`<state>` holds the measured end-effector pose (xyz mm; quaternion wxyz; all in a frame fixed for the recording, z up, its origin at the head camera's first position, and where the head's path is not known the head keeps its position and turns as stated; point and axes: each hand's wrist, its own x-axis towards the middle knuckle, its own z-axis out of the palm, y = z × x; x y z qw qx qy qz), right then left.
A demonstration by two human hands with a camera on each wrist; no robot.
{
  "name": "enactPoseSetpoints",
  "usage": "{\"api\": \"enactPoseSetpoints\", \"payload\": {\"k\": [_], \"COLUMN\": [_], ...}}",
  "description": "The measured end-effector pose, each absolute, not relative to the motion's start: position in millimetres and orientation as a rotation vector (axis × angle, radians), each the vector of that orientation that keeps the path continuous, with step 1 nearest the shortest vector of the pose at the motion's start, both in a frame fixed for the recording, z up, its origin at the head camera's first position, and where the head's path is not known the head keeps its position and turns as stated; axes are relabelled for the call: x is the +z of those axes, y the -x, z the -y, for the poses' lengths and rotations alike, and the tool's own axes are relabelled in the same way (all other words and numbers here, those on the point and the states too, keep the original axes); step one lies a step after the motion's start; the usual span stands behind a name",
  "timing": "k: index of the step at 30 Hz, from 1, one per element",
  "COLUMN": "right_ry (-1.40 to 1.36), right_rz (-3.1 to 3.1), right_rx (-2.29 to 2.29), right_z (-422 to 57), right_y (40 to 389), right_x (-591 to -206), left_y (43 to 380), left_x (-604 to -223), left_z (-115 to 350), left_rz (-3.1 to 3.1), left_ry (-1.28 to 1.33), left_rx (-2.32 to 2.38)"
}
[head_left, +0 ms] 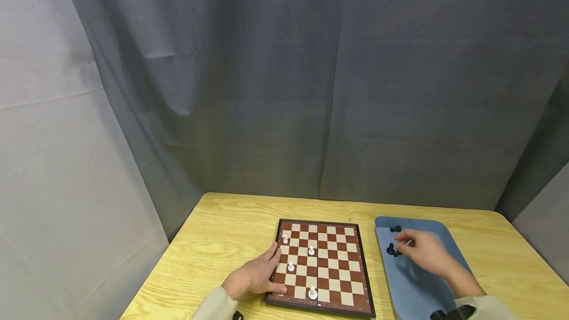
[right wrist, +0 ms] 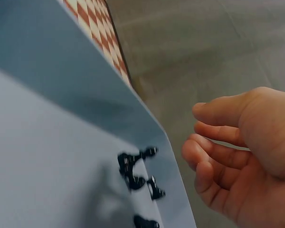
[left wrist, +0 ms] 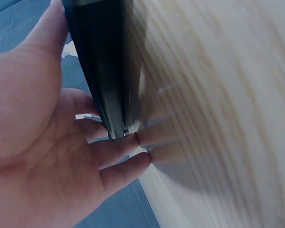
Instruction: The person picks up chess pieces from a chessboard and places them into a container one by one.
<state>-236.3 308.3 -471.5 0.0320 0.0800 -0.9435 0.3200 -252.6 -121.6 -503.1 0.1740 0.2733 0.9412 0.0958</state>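
Observation:
My left hand [head_left: 260, 273] rests along the left side of a red-and-cream chessboard [head_left: 348, 273], thumb and some fingertips on top of its edge. In the left wrist view, the other fingertips [left wrist: 145, 159] touch the wooden table beside the board's dark edge [left wrist: 97, 61]. Several white pawns [head_left: 313, 293] stand on the board. Over the blue tray [head_left: 413, 293] hovers my right hand [head_left: 426, 251], its fingers loosely bent with nothing visible between them. Black chess pieces [right wrist: 128, 171] lie in the tray just below those fingers, close to its wall.
The wooden table [head_left: 235, 221] carries the board in the middle and the tray at the right, with a narrow strip of wood between them. A grey curtain [head_left: 284, 88] hangs behind the table's far edge. The tray has a raised rim [right wrist: 147, 114].

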Motion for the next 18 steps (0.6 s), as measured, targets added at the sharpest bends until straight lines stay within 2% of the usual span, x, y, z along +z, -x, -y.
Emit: {"api": "enactPoseSetpoints", "payload": {"k": [18], "right_ry": [-0.395], "right_rz": [2.859], "right_rx": [1.167], "right_z": [-254], "right_y": [239], "right_x": [-483], "left_y": [252], "left_x": [-502], "left_z": [122], "left_rz": [-2.67], "left_ry": [-0.78], "left_rx": [0.275]}}
